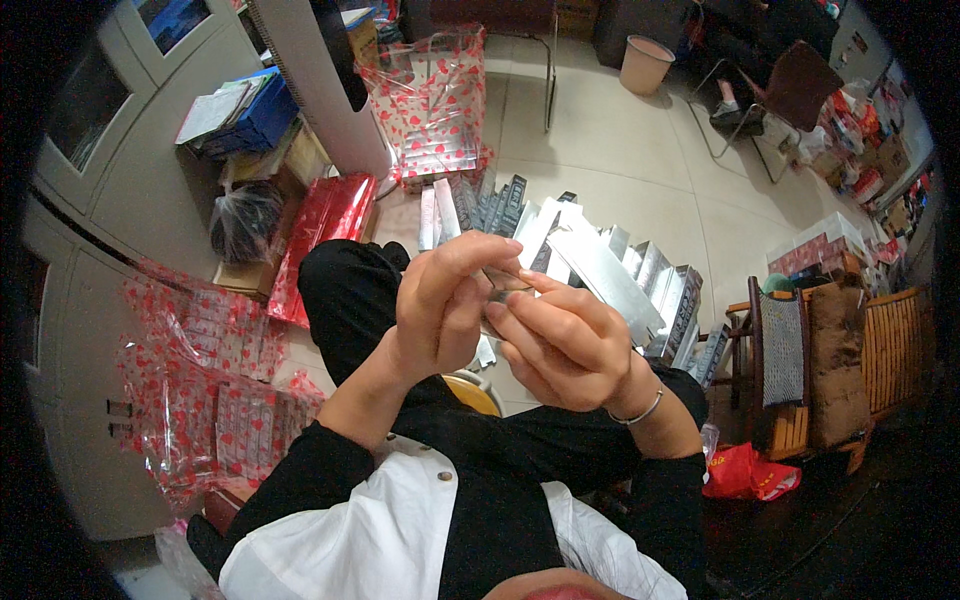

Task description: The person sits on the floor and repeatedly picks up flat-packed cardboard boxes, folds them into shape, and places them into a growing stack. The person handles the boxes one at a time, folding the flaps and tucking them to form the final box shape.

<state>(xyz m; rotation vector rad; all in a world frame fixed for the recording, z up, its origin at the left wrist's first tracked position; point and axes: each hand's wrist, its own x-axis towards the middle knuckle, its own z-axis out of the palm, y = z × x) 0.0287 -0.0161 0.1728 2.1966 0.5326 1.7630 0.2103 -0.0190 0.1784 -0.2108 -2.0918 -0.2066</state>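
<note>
Both hands meet in front of my chest, above my lap. My left hand (445, 295) is closed, its thumb and forefinger pinching one side of a small, thin piece (508, 281) that looks partly clear and partly grey. From the other side my right hand (565, 340), with a bracelet at the wrist, pinches the same piece. Fingers cover most of it, so its kind is unclear. Beyond the right hand lies a long silver box (605, 270), with several slim silver and grey boxes (508, 205) standing around it on the floor.
Heart-patterned clear wrap covers boxes at the far side (440, 110) and at left (240, 420). A shiny red package (325, 235) lies near my left knee. To the right are a wooden chair (835, 365) and a red bag (750, 472). A bin (647, 65) stands far off.
</note>
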